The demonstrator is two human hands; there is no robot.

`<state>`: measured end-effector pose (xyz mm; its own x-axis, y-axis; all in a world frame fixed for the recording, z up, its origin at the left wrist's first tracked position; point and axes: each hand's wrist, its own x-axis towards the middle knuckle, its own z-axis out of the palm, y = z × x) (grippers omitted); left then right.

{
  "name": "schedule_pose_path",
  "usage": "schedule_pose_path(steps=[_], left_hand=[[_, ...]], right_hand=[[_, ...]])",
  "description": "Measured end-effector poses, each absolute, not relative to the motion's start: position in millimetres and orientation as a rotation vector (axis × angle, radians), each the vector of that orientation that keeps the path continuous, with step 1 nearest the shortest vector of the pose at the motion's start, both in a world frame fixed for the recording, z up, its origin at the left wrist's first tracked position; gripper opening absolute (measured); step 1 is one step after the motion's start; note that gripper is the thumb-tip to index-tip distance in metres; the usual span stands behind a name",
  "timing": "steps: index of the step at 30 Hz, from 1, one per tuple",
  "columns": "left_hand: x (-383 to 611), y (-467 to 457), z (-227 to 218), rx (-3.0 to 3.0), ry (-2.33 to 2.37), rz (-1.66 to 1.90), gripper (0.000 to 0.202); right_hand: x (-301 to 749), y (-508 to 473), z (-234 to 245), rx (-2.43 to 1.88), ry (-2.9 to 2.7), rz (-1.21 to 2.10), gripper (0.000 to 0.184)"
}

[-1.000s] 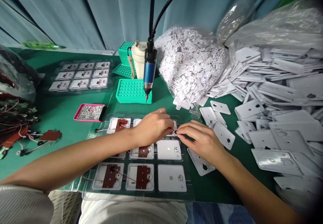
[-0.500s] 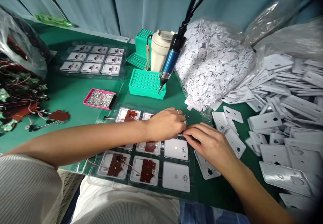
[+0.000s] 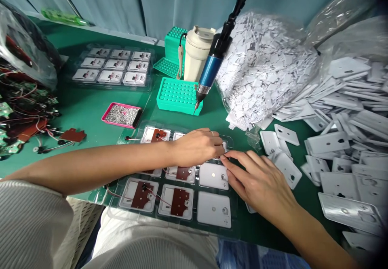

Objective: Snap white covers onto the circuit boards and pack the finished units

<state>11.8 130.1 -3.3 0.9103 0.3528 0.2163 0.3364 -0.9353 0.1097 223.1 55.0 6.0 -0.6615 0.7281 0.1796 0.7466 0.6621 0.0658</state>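
A clear plastic tray (image 3: 233,224) lies at the table's front edge with white plates in its pockets, several carrying brown circuit boards (image 3: 180,201). My left hand (image 3: 198,146) reaches across the tray, fingers curled over the far right pocket. My right hand (image 3: 257,182) meets it there, fingertips pressed together with the left's at a small part I cannot make out. Two white plates (image 3: 213,175) without boards lie just below the hands.
A blue electric screwdriver (image 3: 209,74) hangs above a teal screw block (image 3: 177,95). A pink dish of screws (image 3: 121,115) and a second filled tray (image 3: 112,65) lie to the left. Loose white plates (image 3: 342,139) pile up right; wired boards (image 3: 21,119) lie far left.
The camera view has shifted, so the scene sits further right and lower. My right hand's fingers have stretched out flatter along the tray; both hands stay at the same pocket.
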Motion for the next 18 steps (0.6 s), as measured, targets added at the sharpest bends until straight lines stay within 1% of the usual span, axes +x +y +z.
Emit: schedule_pose_path(steps=[3,5,8,10,12,15,18], left_hand=[[9.9,130.0,-4.4,3.035,0.491,0.368,0.016],[9.1,130.0,-5.5,3.056,0.465,0.379,0.017],[9.0,129.6,-6.6,3.056,0.471,0.412,0.019],[9.6,129.0,-6.7,3.047,0.492,0.435,0.018],[10.4,128.4,-6.4,3.038,0.513,0.44,0.018],[11.2,127.9,-6.2,3.027,0.536,0.414,0.017],[11.5,128.1,-6.3,3.018,0.541,0.405,0.016]], right_hand=[[227.6,62.9,1.6,-1.213,-2.617,0.064,0.023],[230.4,69.9,-2.3,-1.215,-2.486,0.173,0.019],[228.8,78.2,-2.0,-1.315,-2.458,0.147,0.013],[223.6,81.5,3.8,-1.41,-2.547,0.114,0.009],[217.1,83.7,12.0,-1.506,-2.636,0.103,0.009],[209.3,87.4,21.7,-1.688,-2.656,0.197,0.012],[206.2,92.9,23.8,-1.804,-2.591,0.331,0.008]])
